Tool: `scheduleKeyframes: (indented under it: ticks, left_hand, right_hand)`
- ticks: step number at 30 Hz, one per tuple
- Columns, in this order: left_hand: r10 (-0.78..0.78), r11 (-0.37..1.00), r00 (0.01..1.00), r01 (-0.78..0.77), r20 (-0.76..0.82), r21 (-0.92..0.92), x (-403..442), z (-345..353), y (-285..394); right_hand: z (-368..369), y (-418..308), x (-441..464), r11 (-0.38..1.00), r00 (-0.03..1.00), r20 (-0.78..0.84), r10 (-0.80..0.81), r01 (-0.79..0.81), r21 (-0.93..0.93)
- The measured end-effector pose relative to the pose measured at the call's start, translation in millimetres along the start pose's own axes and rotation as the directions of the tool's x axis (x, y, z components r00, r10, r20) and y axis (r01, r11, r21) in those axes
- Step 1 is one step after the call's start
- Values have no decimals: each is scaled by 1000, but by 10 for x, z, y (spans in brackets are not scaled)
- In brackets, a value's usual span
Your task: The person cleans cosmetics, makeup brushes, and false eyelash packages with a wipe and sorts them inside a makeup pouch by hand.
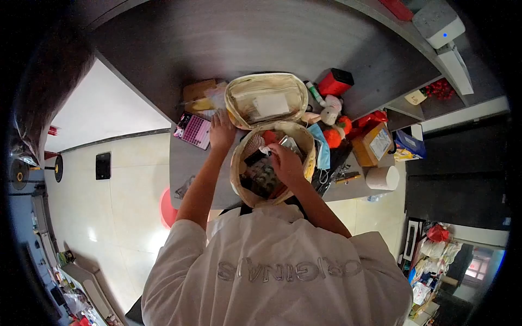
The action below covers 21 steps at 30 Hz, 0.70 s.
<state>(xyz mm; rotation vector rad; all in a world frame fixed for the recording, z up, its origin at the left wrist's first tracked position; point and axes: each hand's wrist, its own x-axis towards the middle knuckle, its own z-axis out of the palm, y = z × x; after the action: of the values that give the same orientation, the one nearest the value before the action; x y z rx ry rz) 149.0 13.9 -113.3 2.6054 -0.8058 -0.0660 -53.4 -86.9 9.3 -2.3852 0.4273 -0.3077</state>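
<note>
An open cream cosmetic bag (235, 172) stands on the desk in front of me, its lid (293, 81) folded back. My right hand (286, 164) is inside the bag's mouth, fingers pinched on a small whitish-pink item (264, 150) whose kind I cannot make out. Around it in the bag are a scallop-shaped compact (253, 145), a dark block and several small items too jumbled to name. My left hand (222, 130) rests with outstretched fingers beside the lid's left edge, near a pink calculator-like keypad (194, 131).
Right of the bag are a blue face mask (321, 148), plush toys (330, 113), a red box (336, 82), a cardboard box (373, 144) and a white paper roll (383, 178). Plastic packets (204, 98) lie back left. A grey panel (228, 38) rises behind.
</note>
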Motion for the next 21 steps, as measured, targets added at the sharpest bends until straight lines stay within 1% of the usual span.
scheduleKeyframes:
  ticks: [2,5,6,8,9,11,14,15,17,19,21]
  left_hand:
    - [-117,989,993,119,27,-82,40,-99,78]
    - [-7,980,999,0,32,201,145,-34,34]
    - [-29,987,998,19,61,160,185,-46,36]
    - [-67,995,991,58,115,81,281,-73,48]
    - [-59,993,992,47,116,106,300,-99,71]
    - [-46,987,992,27,121,157,313,-159,101]
    - [-114,986,980,92,163,135,388,-147,106]
    - [-58,986,991,38,125,161,445,-20,28]
    - [57,974,997,-67,52,217,586,481,-291]
    - [177,958,984,-169,-13,231,717,847,-536]
    - [214,957,975,-198,-54,212,778,873,-582]
  right_hand:
    - [-24,31,-42,999,999,-22,-27,27,-25]
    - [2,122,-101,996,992,-86,-88,85,-35]
    - [-1,135,-123,994,988,-111,-111,108,-35]
    - [-22,142,-165,999,998,-56,-19,16,-46]
    - [-32,137,-182,998,999,-29,28,-30,-51]
    - [-49,109,-215,999,998,-62,-9,6,-40]
    - [-61,119,-236,999,997,-72,-32,30,-28]
    - [-66,134,-233,999,997,-69,-36,34,-25]
    - [-67,166,-254,1000,998,-71,2,-2,-2]
    - [-80,164,-267,1000,997,-77,18,-18,-1]
    - [-100,128,-267,1000,996,-90,11,-13,-21]
